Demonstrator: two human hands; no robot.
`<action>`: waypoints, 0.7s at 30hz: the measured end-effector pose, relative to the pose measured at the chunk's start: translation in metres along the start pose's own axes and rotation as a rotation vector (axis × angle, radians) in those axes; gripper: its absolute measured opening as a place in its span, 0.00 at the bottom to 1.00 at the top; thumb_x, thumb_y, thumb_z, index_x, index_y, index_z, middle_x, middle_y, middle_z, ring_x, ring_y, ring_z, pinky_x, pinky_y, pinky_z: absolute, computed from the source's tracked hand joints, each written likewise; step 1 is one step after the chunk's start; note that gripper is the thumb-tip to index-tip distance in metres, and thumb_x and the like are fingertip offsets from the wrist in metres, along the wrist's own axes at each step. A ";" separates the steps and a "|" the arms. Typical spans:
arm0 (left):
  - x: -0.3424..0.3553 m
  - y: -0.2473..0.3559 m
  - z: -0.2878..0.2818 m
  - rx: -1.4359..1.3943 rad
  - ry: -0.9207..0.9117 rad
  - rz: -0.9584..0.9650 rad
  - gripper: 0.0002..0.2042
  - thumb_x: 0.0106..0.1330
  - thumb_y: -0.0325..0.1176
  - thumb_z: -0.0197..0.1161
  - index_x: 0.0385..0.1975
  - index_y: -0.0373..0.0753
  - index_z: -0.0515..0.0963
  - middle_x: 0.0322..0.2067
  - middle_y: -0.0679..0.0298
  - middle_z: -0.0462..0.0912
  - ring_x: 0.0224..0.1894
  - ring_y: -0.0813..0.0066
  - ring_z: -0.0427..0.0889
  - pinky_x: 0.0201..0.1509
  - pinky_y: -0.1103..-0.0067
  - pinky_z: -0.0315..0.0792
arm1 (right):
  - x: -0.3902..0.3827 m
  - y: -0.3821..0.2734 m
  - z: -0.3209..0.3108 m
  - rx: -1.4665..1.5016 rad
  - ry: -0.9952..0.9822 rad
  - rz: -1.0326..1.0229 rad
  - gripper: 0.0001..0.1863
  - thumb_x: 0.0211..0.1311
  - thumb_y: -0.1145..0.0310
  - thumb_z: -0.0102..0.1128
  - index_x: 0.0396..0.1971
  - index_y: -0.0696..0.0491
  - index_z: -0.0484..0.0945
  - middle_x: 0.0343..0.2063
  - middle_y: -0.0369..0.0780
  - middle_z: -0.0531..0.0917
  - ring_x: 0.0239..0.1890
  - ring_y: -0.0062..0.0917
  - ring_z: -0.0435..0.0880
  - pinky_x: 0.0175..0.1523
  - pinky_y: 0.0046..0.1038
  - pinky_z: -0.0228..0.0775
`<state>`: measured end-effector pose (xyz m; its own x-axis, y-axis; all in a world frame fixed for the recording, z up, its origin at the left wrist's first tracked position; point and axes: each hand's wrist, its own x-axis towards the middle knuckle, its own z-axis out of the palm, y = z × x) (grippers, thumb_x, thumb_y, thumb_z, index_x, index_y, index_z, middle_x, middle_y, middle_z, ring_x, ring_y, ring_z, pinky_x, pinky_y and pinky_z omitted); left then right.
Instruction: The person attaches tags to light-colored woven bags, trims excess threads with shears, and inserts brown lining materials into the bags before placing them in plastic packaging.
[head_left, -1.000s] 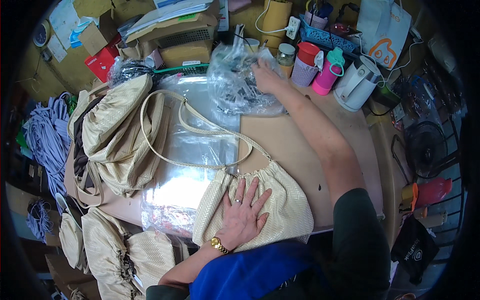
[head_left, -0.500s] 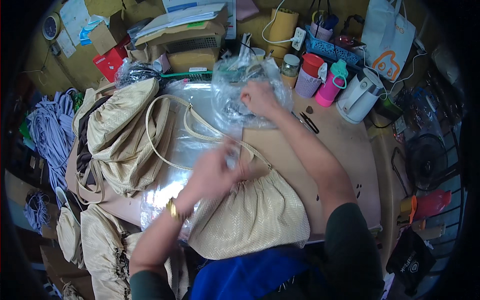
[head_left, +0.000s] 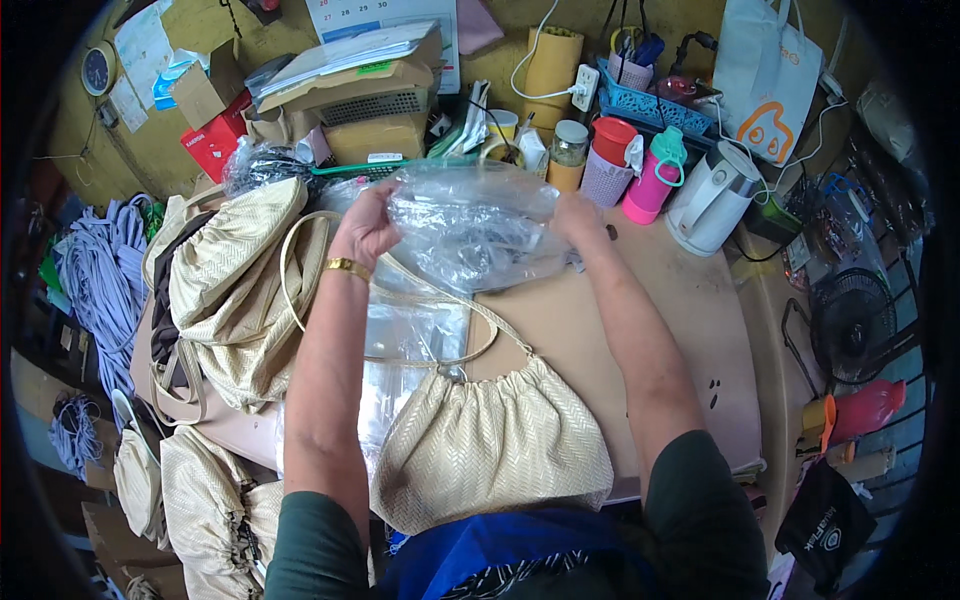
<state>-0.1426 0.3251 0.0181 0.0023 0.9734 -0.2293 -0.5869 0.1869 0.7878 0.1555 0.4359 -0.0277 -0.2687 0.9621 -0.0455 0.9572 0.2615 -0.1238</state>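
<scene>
A crumpled clear plastic bag [head_left: 475,230] is stretched between my two hands over the far part of the table. Its left edge is gripped by my left hand [head_left: 368,226], which wears a gold band at the wrist. My right hand [head_left: 578,218] is closed on the bag's right edge. Nearer to me, a cream woven handbag [head_left: 495,445] with a gathered top rests at the table's front edge, against my lap. Its thin strap [head_left: 490,325] loops away toward the plastic bag. Flat clear plastic sheets [head_left: 420,330] lie partly under the strap.
More cream handbags [head_left: 240,290] are piled at the left, and others [head_left: 205,500] sit lower left. Along the back stand a jar [head_left: 568,150], a red-lidded cup [head_left: 612,140], a pink bottle [head_left: 648,185] and a white kettle [head_left: 712,205]. Papers [head_left: 350,65] are stacked on boxes.
My left hand has moved from above the handbag out to the plastic bag and taken its left edge. My right hand has shifted right, and the plastic bag is now lifted and spread.
</scene>
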 end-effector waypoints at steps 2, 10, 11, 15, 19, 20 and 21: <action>-0.015 0.008 -0.013 0.559 0.032 -0.017 0.17 0.69 0.31 0.54 0.54 0.29 0.72 0.46 0.50 0.81 0.51 0.61 0.80 0.51 0.72 0.78 | 0.021 -0.005 -0.007 0.787 -0.164 0.081 0.20 0.64 0.69 0.55 0.53 0.63 0.70 0.43 0.54 0.80 0.45 0.43 0.83 0.52 0.47 0.74; 0.036 0.056 -0.058 -0.066 0.000 0.046 0.20 0.63 0.29 0.64 0.54 0.29 0.72 0.44 0.54 0.82 0.46 0.63 0.82 0.44 0.73 0.78 | 0.066 -0.045 -0.015 2.016 -0.195 0.203 0.09 0.57 0.75 0.49 0.35 0.64 0.74 0.25 0.46 0.77 0.22 0.32 0.78 0.39 0.41 0.79; 0.046 0.062 -0.058 -0.147 -0.068 0.111 0.21 0.62 0.28 0.65 0.54 0.29 0.72 0.44 0.55 0.82 0.46 0.63 0.83 0.43 0.74 0.77 | 0.068 -0.052 0.002 1.969 -0.082 0.236 0.09 0.57 0.75 0.49 0.36 0.63 0.73 0.24 0.45 0.77 0.21 0.32 0.77 0.40 0.41 0.79; 0.040 0.061 -0.005 0.769 0.421 0.427 0.20 0.58 0.27 0.67 0.51 0.34 0.75 0.51 0.53 0.78 0.51 0.55 0.77 0.50 0.61 0.73 | 0.043 -0.070 0.055 1.074 0.820 0.071 0.12 0.55 0.72 0.54 0.37 0.62 0.74 0.24 0.46 0.77 0.23 0.32 0.78 0.38 0.32 0.76; 0.013 0.040 0.007 1.608 0.615 1.542 0.22 0.53 0.26 0.66 0.50 0.42 0.72 0.41 0.53 0.81 0.49 0.51 0.77 0.53 0.60 0.67 | -0.014 -0.106 -0.006 0.999 0.796 -0.427 0.07 0.52 0.76 0.56 0.32 0.60 0.79 0.25 0.45 0.82 0.29 0.37 0.83 0.39 0.35 0.76; 0.015 0.020 0.008 1.674 0.327 1.326 0.20 0.54 0.26 0.65 0.49 0.42 0.73 0.36 0.54 0.82 0.45 0.53 0.80 0.52 0.60 0.67 | -0.016 -0.116 -0.007 1.218 0.496 -0.537 0.07 0.52 0.77 0.55 0.31 0.60 0.80 0.25 0.44 0.83 0.30 0.38 0.83 0.41 0.38 0.76; 0.021 -0.006 0.006 1.693 0.034 1.100 0.18 0.55 0.27 0.65 0.47 0.42 0.74 0.31 0.54 0.84 0.40 0.55 0.82 0.51 0.61 0.67 | -0.011 -0.123 -0.009 1.323 0.072 -0.448 0.06 0.52 0.77 0.55 0.28 0.58 0.81 0.27 0.44 0.85 0.33 0.42 0.84 0.45 0.41 0.75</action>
<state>-0.1342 0.3449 0.0124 0.2191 0.7393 0.6367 0.8757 -0.4368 0.2059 0.0413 0.3941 -0.0030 -0.4763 0.8296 0.2914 -0.0278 0.3170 -0.9480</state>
